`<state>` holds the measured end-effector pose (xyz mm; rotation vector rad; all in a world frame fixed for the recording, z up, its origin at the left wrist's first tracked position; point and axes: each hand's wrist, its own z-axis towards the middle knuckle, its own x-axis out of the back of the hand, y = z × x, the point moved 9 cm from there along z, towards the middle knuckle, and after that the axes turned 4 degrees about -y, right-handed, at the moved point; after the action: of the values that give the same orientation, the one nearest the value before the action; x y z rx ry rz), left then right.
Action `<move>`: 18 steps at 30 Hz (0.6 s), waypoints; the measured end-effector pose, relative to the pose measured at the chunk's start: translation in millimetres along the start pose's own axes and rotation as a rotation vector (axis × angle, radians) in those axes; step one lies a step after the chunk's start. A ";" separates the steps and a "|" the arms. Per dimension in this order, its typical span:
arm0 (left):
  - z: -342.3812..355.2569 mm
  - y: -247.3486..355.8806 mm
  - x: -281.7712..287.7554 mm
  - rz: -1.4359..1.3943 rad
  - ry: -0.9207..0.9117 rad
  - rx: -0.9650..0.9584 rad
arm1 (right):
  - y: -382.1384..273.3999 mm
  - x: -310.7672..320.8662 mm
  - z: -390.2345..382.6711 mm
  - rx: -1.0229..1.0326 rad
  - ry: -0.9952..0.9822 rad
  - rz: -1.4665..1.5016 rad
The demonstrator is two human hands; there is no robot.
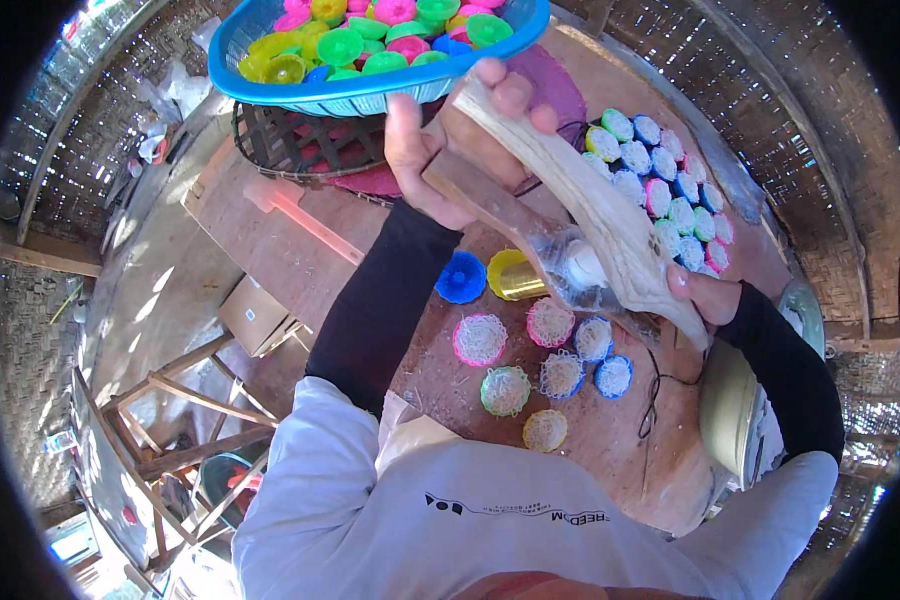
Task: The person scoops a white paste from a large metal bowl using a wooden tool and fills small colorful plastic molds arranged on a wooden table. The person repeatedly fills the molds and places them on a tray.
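My left hand (425,165) is closed around the upper end of a wooden press (570,180), its fingertips over the pale lever. My right hand (707,296) grips the lever's lower right end. Between the lever and a browner board sits a white round piece (582,265), partly wrapped in clear plastic. Under it a brass-coloured cylinder (520,280) points into a yellow cup (500,268). An unfilled blue cup (461,277) stands alongside. Nearer me are several coloured cups of white noodle-like strands (480,340).
A blue basket (370,98) of colourful cups rests over a dark woven tray (300,140) at the far side. Filled cups (660,195) stand in rows at the far right. A pinkish flat tool (310,220) lies left; a pale green container (730,410) stands right.
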<state>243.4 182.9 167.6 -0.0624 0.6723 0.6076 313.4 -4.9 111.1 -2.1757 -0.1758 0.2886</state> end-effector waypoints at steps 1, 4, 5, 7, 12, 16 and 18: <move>-2.2 -2.3 0.7 -0.062 -0.057 0.004 | -2.3 -0.6 3.5 0.015 0.007 0.009; -17.9 1.2 26.6 -0.020 0.137 0.016 | 17.3 14.2 16.6 -0.040 0.160 0.061; -24.6 1.2 34.3 -0.059 0.178 0.030 | 18.0 13.7 21.7 -0.027 0.174 0.047; -30.6 4.7 40.5 -0.064 0.168 0.030 | 18.7 13.5 29.5 0.000 0.207 0.018; -36.9 9.0 47.5 -0.123 0.116 0.036 | 41.2 22.5 39.1 -0.062 0.171 -0.151; -43.6 12.4 50.7 -0.095 0.186 0.053 | 44.9 20.7 41.4 -0.069 0.193 -0.166; -48.1 12.4 52.4 -0.108 0.245 0.027 | 40.5 14.4 38.7 -0.125 0.208 -0.074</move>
<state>241.7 208.0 99.9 -0.1484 0.9080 0.4908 317.6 5.1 54.2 -2.2997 -0.1602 0.0080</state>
